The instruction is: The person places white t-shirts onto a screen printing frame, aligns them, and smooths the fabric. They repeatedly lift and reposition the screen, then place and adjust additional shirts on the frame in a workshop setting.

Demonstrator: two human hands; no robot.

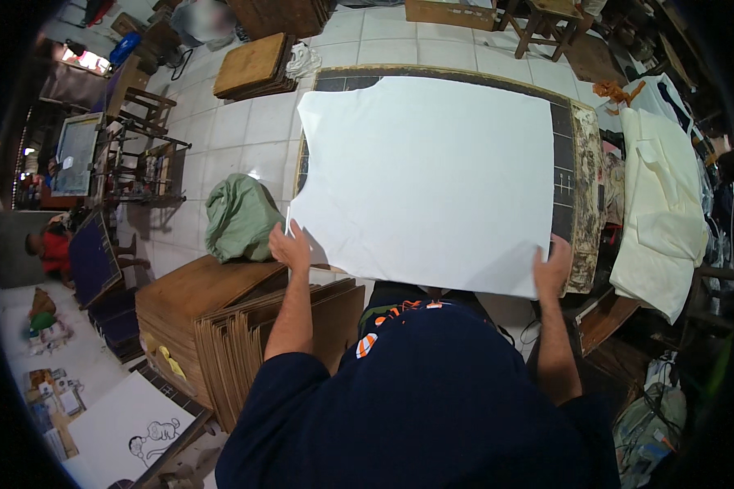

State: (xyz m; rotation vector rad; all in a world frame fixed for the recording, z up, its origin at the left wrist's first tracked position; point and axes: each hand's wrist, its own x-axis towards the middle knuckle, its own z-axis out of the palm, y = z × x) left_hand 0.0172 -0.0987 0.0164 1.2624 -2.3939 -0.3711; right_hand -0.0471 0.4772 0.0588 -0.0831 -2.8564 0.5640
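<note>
- One white cloth [432, 179], shaped at its left end with curved cut-outs, lies nearly flat over most of one dark bench [561, 163], with pale lines showing along the right side
- Two bare hands at its near edge: the left hand [291, 246] at the near left corner, fingers bent and a little apart; I cannot tell whether they pinch the cloth
- The right hand [552, 267] is at the near right corner, thumb and forefinger parted; its hold cannot be told either
- One green cloth bundle [240, 218] sits just left of the left hand
- One heap of cream cloth [659, 216] is right of the bench
- Two stacks of brown boards, too many to count singly: one near stack [245, 342], one far stack [251, 65]
- One white sheet [114, 432] with a black line drawing, lower left
- One person in red [55, 248], far left
</note>
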